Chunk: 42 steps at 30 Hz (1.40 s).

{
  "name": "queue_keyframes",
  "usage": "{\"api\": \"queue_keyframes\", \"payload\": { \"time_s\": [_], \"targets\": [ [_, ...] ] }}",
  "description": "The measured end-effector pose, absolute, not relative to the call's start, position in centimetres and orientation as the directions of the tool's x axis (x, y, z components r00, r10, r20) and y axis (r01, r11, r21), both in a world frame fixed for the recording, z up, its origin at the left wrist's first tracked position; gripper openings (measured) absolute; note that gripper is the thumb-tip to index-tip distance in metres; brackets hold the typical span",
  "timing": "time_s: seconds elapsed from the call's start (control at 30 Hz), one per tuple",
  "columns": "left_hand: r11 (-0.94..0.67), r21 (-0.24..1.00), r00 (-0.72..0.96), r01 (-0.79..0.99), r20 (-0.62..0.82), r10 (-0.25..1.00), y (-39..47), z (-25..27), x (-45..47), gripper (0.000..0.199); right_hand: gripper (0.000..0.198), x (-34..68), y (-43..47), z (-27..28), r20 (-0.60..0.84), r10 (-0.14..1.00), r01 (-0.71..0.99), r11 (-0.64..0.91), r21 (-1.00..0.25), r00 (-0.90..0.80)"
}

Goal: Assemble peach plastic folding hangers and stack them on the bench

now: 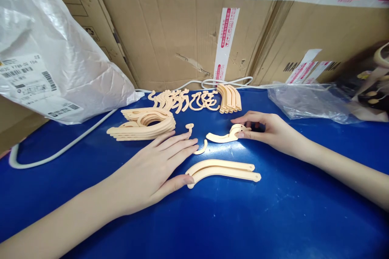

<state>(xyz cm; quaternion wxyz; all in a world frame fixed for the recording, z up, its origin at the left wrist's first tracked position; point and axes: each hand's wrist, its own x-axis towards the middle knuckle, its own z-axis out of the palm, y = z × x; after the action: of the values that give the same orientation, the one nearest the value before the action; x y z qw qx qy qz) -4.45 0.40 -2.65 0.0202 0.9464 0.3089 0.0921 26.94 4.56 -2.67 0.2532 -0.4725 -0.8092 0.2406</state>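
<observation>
brown cardboard boxes (170, 40) fill the top of the frame, behind a blue tabletop (288, 218). a big pale plastic bag (82, 60) occupies the upper left.

the left hand (154, 166) comes from the lower left and lies palm down near the centre, its fingers loosely spread and not grasping. its thumb touches the left ends of two long curved arms (225, 168). the right hand (270, 131), right of centre, pinches a folded pale piece (223, 137) by its right end, between thumb and fingers.

left of centre is a stack of similar folded pieces (136, 134); at upper centre stand bundled short arms (230, 99), beside a row of loose hooks (176, 100). a small hook (203, 148) lies at the fingertips of the left hand.

the folded piece looks like plastic, so i judge it light, stiff and a little slippery; its thin hook could perhaps break. the thick part near the joint seems the best place to take hold.

the right fingers hide the end of this piece, the left fingers partly cover the small hook, and a dark object (364, 85) at the right edge is cut off and unclear.
</observation>
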Motion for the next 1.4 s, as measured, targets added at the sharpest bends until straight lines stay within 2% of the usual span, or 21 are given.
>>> {"api": "queue_keyframes", "payload": {
  "time_s": [0.33, 0.53, 1.03, 1.4],
  "targets": [
    [-0.832, 0.037, 0.795, 0.554, 0.273, 0.542, 0.53, -2.56, -4.62, 0.048, 0.032, 27.48, 5.00, -2.47, 0.199, 0.803, 0.571, 0.550, -0.609, -0.561],
    [-0.827, 0.019, 0.792, 0.562, 0.276, 0.545, 0.38, -2.30, -4.46, 0.049, 0.030, 27.48, 5.08, -2.74, 0.219, 0.783, 0.559, 0.582, -0.591, -0.582],
    [-0.827, 0.026, 0.792, 0.561, 0.276, 0.545, 0.31, -2.29, -4.55, 0.047, 0.031, 27.35, 5.06, -2.80, 0.207, 0.791, 0.552, 0.563, -0.615, -0.575],
    [-0.858, -0.099, 0.816, 0.504, 0.380, 0.436, 1.09, -3.04, -4.44, 0.034, 0.031, 27.28, 4.89, -2.77, 0.183, 0.813, 0.575, 0.531, -0.622, -0.553]
  ]
}}
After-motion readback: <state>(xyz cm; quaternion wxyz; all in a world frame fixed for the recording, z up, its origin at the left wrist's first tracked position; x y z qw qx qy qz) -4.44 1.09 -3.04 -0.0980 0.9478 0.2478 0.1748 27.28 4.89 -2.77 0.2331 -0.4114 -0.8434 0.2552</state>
